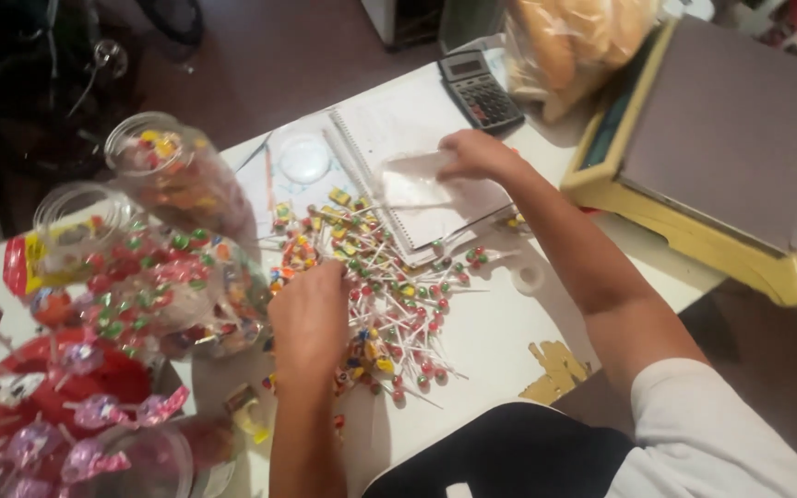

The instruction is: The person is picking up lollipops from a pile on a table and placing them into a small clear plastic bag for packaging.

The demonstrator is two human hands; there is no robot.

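On the white table [500, 341], seen from the head camera: at far right, a large yellow weighing scale [694, 231] with a grey platform. Behind it, near the top edge, a clear bag of bread rolls [569, 37]. At left, plastic bags of wrapped candy [154, 286], two clear jars [168, 166] lying tilted, and a red tub of purple-wrapped lollipops [57, 397]. In the middle, a spiral notebook [398, 129], open, with a grey calculator [480, 90] just beyond its far corner. In front of the notebook, a loose heap of small lollipops [389, 304], white sticks, red and green heads, mixed with yellow-wrapped sweets; heap spread from the notebook's near edge toward the table's front. Beside it to the right, a roll of clear tape [529, 277].

Left hand [311, 318] lowered onto the left side of the heap, fingers curled down among the sticks; actual grasp not discernible, fingertips hidden. Right hand [477, 155] over the notebook, fingers pinched on the edge of a small clear plastic bag [412, 184] lying on the page.
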